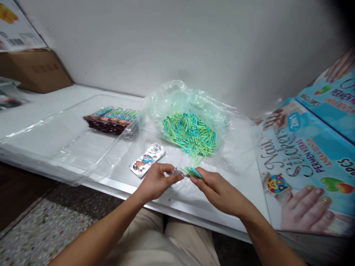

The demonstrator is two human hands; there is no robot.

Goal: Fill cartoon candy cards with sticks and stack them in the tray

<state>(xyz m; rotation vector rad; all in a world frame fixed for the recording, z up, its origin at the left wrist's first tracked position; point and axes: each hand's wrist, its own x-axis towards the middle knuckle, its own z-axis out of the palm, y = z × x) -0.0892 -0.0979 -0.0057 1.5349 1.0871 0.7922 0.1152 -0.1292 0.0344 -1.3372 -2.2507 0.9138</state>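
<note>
My left hand (pixel 156 180) is closed on a small clear packet (pixel 175 172) near the front edge of the white table (pixel 44 111). My right hand (pixel 215 186) pinches a small bunch of green and blue sticks (pixel 192 171), their ends meeting the packet. Just behind them lies a pile of green and blue sticks (pixel 190 133) on an open clear plastic bag (pixel 177 96). A flat stack of printed sticker packets (pixel 147 159) lies left of my left hand.
A stack of filled dark packets (pixel 112 119) sits at the back left on a large clear plastic sheet (pixel 69 147). Blue nail sticker boxes (pixel 307 162) stand at the right. A cardboard box (pixel 36 68) is in the far left corner.
</note>
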